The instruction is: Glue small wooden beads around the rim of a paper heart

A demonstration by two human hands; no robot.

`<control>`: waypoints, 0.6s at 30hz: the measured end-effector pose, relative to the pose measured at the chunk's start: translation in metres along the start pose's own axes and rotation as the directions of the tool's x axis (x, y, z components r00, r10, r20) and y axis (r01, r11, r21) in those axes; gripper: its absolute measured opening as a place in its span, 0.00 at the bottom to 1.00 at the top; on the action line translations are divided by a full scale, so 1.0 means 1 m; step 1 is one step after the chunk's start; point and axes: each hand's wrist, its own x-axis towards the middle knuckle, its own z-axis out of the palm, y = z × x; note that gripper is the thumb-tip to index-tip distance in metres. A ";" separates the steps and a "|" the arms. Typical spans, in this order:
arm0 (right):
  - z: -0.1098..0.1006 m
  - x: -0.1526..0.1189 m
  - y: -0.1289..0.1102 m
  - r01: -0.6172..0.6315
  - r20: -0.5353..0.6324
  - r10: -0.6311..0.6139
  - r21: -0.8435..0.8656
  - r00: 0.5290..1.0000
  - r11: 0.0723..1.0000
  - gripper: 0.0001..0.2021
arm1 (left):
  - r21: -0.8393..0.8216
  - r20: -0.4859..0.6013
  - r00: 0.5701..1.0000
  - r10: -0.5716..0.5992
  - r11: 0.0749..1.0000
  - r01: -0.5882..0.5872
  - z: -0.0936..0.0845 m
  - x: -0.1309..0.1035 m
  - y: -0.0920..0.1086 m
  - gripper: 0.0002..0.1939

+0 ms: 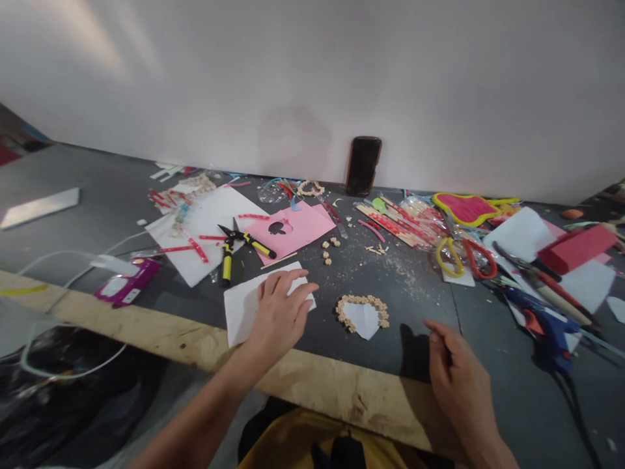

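My left hand (283, 303) rests over a folded white paper (240, 314) near the table's front edge, its fingers spread and nothing gripped in them. My right hand (459, 371) hovers by the front edge on the right, index finger stretched out, with nothing visible in it. Between the hands lies a white paper heart (362, 318), its top and sides bordered by small pale wooden pieces (359, 300); its lower tip has no border. Several similar wooden pieces (327, 257) sit loose farther back.
Black-and-yellow pliers (227, 260) lie left of a pink paper (303, 228). A phone (363, 166) leans against the wall. To the right are scissors (478, 259), a blue glue gun (551, 332) and wrapped sticks (400, 221). A purple box (127, 283) stands left, beside a white cable.
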 end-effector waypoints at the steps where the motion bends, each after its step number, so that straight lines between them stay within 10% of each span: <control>1: 0.001 -0.001 0.004 -0.042 -0.013 0.042 0.007 0.999 0.999 0.13 | 0.015 -0.009 1.000 -0.001 1.000 0.001 -0.002 0.001 -0.004 0.13; 18: 0.004 -0.006 0.005 0.028 -0.014 -0.026 0.100 1.000 0.995 0.13 | -0.157 0.410 0.896 0.172 0.981 -0.117 0.032 0.068 0.062 0.12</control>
